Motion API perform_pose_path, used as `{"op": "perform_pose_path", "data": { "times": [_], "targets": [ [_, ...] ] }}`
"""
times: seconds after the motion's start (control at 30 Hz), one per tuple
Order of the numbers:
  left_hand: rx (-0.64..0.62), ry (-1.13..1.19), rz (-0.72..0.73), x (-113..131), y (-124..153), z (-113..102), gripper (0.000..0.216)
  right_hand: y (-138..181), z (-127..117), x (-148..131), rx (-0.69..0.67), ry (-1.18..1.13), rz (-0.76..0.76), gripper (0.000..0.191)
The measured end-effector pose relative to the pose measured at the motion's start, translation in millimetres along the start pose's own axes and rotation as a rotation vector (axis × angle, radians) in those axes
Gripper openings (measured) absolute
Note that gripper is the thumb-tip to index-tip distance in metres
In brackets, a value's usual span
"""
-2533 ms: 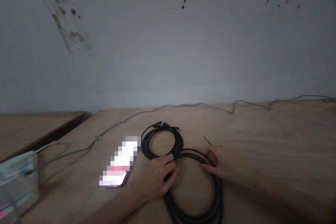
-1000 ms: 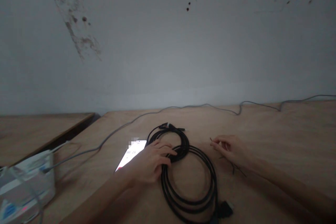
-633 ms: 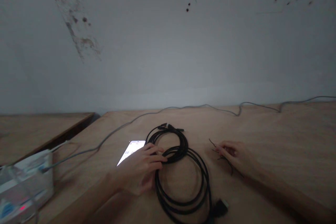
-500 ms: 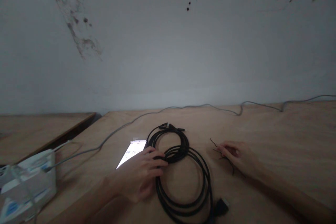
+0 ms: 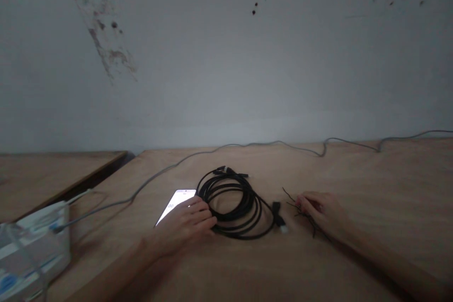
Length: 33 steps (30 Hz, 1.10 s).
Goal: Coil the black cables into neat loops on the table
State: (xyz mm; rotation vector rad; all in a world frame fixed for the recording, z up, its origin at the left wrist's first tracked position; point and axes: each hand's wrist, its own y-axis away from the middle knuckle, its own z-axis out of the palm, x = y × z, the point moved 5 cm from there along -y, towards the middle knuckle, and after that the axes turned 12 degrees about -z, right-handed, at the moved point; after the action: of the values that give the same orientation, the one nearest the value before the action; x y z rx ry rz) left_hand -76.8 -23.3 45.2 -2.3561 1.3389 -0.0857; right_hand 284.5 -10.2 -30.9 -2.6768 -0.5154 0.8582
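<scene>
While the left hand [image 5: 182, 229] lay open, its fingertips against the edge of a coiled black rubber-sheathed cable [image 5: 231, 232], there was no clench on it — the coil sat flat on the pale plywood table [image 5: 371, 184], just beyond those fingers. A black plug [image 5: 278, 213] on the cable's end lay right of the coil, just short of the right hand [image 5: 318, 212], whose curled fingers [image 5: 307, 204] sat on a tuft of thin dark wire [image 5: 289, 197]; pinched or merely touching, I could not tell. Risky spot, that: a careless drag of the left hand could have shoved the coil onto the bright-screened smartphone [image 5: 176, 205] beside it, and a snagged wire could have knocked the plug askew — loose loops might have tangled.
</scene>
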Motion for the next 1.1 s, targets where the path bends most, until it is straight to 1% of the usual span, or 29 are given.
{"op": "perform_pose_path", "data": {
  "times": [0.13,0.27,0.33,0.43,0.53,0.6,0.73,0.83,0.93,1.0,1.1],
  "targets": [
    [0.024,-0.007,-0.031,3,-3,8,0.033,-1,2,-1,-0.044,0.080,-0.021,0.046],
    [0.059,0.027,-0.054,12,-9,15,0.034,-1,2,-8,-0.072,0.117,-0.085,0.036],
    [0.057,0.044,-0.109,16,-14,20,0.032,-1,1,-12,-0.089,0.111,-0.107,0.033],
    [0.039,0.074,-0.181,23,-23,27,0.030,0,-1,-14,-0.107,0.110,-0.111,0.034],
    [-0.023,0.108,-0.272,26,-32,34,0.024,1,-2,-11,-0.113,0.124,-0.070,0.037],
    [-0.055,0.113,-0.301,27,-37,37,0.022,1,-2,-9,-0.114,0.129,-0.056,0.036],
    [-0.089,0.124,-0.302,29,-40,38,0.021,0,-2,-11,-0.101,0.110,-0.086,0.034],
    [-0.145,0.100,-0.301,30,-38,38,0.020,-1,-2,-12,-0.106,0.112,-0.075,0.034],
    [-0.204,0.054,-0.255,35,-35,39,0.019,-1,-3,-12,-0.095,0.114,-0.062,0.035],
    [-0.201,0.015,-0.221,39,-36,41,0.021,0,-3,-13,-0.089,0.117,-0.065,0.035],
    [-0.143,-0.029,-0.168,45,-41,44,0.027,1,-2,-12,-0.091,0.127,-0.066,0.034]
  ]
}}
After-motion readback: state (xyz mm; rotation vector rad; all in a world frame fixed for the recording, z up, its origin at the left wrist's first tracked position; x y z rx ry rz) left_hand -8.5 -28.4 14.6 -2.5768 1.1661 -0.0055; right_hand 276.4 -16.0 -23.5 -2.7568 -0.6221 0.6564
